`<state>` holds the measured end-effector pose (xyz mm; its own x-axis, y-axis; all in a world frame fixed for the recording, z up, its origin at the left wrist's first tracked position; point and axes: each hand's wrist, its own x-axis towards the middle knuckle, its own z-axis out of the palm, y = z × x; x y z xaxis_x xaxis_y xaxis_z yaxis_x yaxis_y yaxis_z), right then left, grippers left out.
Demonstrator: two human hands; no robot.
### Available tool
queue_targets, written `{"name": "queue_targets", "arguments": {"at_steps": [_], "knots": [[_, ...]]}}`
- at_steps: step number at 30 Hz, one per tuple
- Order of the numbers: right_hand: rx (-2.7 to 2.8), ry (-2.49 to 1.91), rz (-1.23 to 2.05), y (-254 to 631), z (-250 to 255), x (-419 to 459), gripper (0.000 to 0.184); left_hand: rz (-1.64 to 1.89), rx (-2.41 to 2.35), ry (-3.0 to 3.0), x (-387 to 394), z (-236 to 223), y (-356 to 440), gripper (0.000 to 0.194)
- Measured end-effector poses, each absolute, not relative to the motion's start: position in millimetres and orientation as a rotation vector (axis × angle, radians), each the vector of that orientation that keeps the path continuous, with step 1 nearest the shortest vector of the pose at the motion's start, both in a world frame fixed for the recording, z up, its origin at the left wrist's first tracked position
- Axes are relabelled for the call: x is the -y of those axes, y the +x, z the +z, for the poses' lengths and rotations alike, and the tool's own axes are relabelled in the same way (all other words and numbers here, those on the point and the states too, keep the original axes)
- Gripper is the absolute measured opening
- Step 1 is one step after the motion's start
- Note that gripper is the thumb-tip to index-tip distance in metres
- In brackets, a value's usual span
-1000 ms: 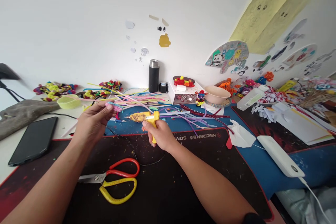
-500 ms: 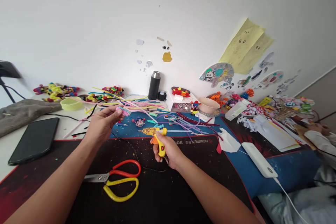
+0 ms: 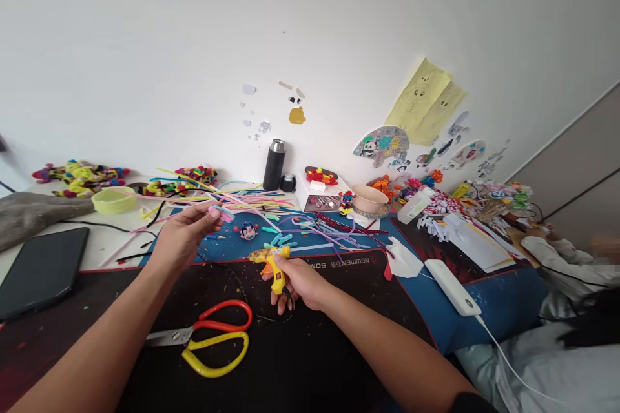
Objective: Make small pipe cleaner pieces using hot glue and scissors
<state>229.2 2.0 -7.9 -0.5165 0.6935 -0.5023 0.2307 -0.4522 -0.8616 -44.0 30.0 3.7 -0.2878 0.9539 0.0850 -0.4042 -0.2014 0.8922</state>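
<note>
My left hand [image 3: 180,237] is closed, pinching a small fuzzy pink and light-blue pipe-cleaner piece [image 3: 223,213] between thumb and fingertips. In my right hand [image 3: 301,281] is a yellow hot glue gun [image 3: 279,276], its nozzle pointing left and a glue stick [image 3: 310,247] sticking out behind. The nozzle is apart from the fuzzy piece, below and to its right. A small round pipe-cleaner figure [image 3: 247,230] lies on the blue mat between the two hands. Scissors [image 3: 216,371] with one red and one yellow handle lie open on the black mat below.
Loose pipe cleaners [image 3: 329,229] spread behind my hands. A black phone [image 3: 44,271] lies at left, near a yellow-green bowl [image 3: 115,201]. A black flask [image 3: 274,166] stands at the wall. To the right are a white power strip [image 3: 453,287] and papers [image 3: 477,242]; another person sits beyond.
The view has turned a little right, shifting everything leftward. My right hand has tilted the glue gun slightly, and its lower fingers have loosened around the handle. The left hand keeps its pinch.
</note>
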Motion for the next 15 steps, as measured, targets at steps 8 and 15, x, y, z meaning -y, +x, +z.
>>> {"name": "queue_targets", "arguments": {"at_steps": [8, 15], "knots": [[2.209, -1.613, 1.345, 248.6, 14.5, 11.3, 0.074, 1.682, -1.003, 0.841, -29.7, 6.6, -42.2, 0.046], [2.322, -1.509, 0.751, 263.7, 17.6, -5.9, 0.044, 1.658, -1.038, 0.885, -27.8, 7.9, -37.7, 0.048]]}}
